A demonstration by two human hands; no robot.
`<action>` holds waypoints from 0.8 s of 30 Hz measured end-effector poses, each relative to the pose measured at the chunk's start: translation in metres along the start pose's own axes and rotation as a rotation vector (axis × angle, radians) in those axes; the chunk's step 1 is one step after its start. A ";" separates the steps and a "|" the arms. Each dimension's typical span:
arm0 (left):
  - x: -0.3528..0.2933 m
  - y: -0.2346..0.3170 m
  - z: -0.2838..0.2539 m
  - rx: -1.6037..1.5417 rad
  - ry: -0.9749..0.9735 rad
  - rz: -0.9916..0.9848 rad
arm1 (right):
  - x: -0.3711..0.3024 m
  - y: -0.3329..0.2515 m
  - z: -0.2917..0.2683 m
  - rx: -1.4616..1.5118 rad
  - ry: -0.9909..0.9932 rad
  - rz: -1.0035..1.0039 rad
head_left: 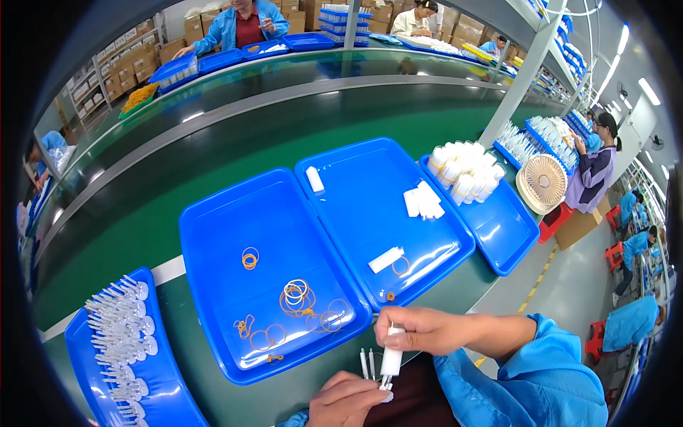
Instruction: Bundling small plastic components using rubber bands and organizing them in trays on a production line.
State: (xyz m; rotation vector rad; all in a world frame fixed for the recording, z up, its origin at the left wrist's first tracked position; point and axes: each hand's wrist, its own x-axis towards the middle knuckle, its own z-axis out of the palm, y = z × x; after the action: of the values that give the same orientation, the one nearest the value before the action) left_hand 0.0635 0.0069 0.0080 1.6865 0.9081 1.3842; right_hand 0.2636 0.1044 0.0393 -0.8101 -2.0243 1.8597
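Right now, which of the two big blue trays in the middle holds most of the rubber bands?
The left-hand tray: many loose rubber bands lie in it, whereas the right-hand tray holds mostly white cylinders.

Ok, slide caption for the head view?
Right hand grips a white cylinder, left hand at its lower end, beside blue trays with rubber bands.

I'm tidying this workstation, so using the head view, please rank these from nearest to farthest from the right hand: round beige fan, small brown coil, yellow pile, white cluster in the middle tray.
1. Small brown coil: just beyond the right hand, slightly left.
2. White cluster: farther ahead.
3. Round beige fan: farther off, to the right.
4. Yellow pile: far off, to the left.
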 end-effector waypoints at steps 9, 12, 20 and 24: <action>-0.020 -0.008 0.002 -0.083 0.032 -0.139 | 0.005 -0.012 0.007 -0.431 -0.088 -0.242; -0.014 -0.013 -0.006 -0.034 0.138 -0.081 | 0.024 -0.011 -0.024 -0.603 0.171 -0.264; -0.014 -0.009 -0.011 0.030 0.220 -0.012 | 0.050 0.019 -0.079 -1.448 0.300 -0.202; -0.008 0.003 -0.014 0.172 0.205 -0.009 | 0.054 0.029 -0.062 -0.955 0.514 -0.273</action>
State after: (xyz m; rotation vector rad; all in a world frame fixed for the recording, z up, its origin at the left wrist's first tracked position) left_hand 0.0483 0.0002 0.0093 1.6843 1.1782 1.5308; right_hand 0.2605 0.1863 0.0109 -0.9990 -2.4227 0.3876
